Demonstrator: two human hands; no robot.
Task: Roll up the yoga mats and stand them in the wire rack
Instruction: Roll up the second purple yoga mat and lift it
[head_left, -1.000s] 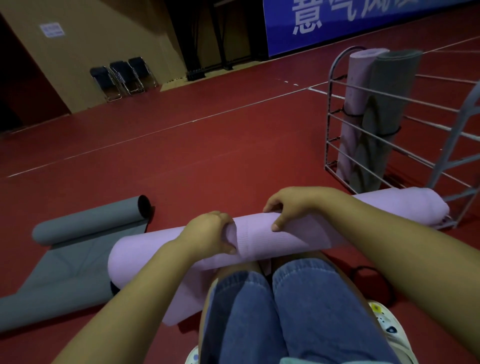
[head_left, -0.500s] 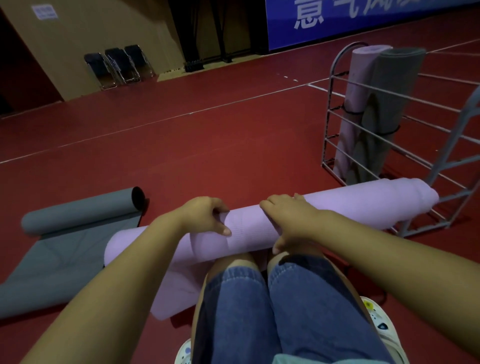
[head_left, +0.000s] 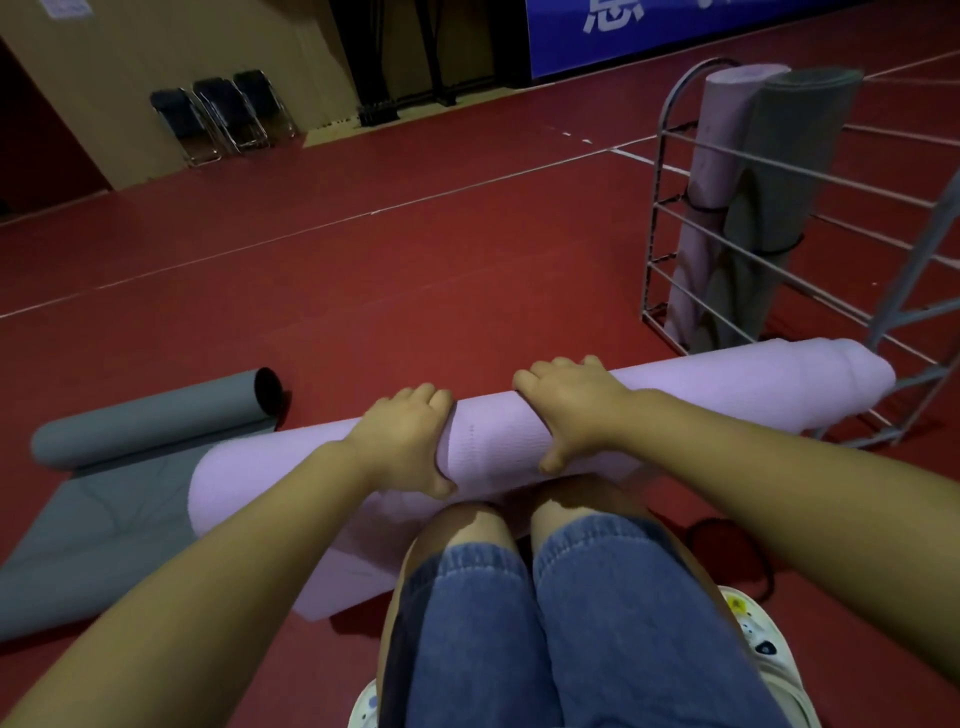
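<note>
A thick lilac yoga mat lies rolled across the red floor in front of my knees, a short flap of it still flat underneath. My left hand and my right hand both grip the roll near its middle, fingers curled over the top, thumbs on the near side. A grey mat, partly rolled, lies to the left with its flat part spread toward me. The wire rack stands at the right, holding a lilac roll and a grey roll upright.
Three folding chairs stand by the far wall at the left. A black elastic loop lies on the floor by my right knee. White court lines cross the floor. The lilac roll's right end nearly reaches the rack's base.
Both hands have shifted their hold on the lilac roll, and the roll has turned a little further away from me. The view has tilted down slightly.
</note>
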